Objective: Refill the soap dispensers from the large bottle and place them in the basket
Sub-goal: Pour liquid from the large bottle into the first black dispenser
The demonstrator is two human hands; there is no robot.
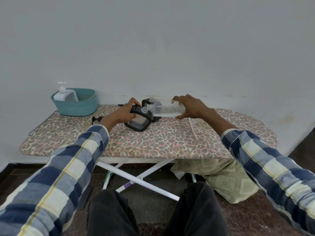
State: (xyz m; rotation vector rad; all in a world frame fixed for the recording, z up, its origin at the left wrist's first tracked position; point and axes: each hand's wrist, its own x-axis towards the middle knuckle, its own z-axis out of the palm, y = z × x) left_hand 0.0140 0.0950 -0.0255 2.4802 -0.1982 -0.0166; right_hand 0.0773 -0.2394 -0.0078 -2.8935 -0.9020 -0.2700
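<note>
Here, clear large bottle (167, 108) tipped sideways, nearly empty.

Your left hand (127, 110) reaches forward from its plaid sleeve (68, 167), fingers curled around the black-framed dispenser (139, 120) it grips, while your right hand (189, 106), arm stretched to the far right, holds the large clear bottle (166, 108) tipped on its side, fingers spread over it.
</note>
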